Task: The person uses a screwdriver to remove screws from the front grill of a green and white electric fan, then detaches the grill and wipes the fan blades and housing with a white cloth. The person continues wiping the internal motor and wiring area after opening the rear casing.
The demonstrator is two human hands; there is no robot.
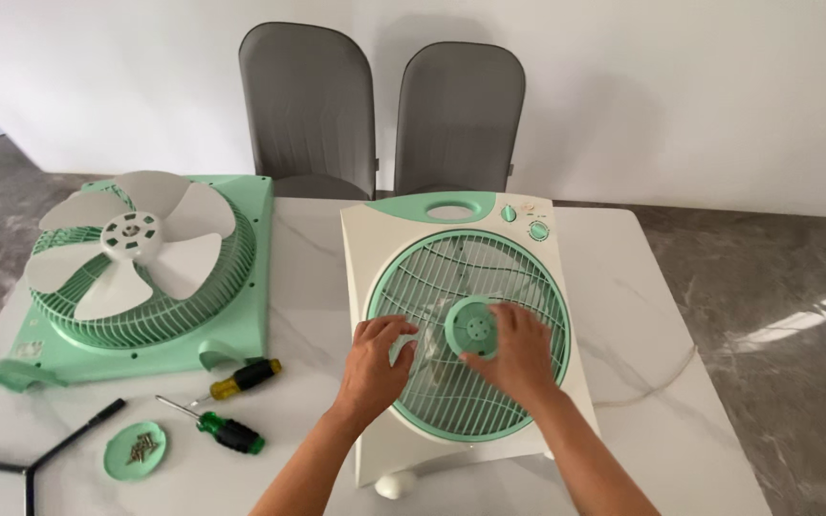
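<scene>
Green plastic fills our view: our right hand rests curled on the grille of the box fan, fingers touching its round hub, a loose grip closed on nothing we can make out. Our left hand sits beside it, fingertips hooked onto the ribs, likewise holding only the grille. The fan lies flat in the middle of the marble desk. To work the grille well, we judge both hands should press evenly near the hub, keeping it level.

Outward we count two screwdrivers, one yellow-handled, one green-handled; one small dish of screws; one rear housing carrying one white blade; two grey chairs.
</scene>
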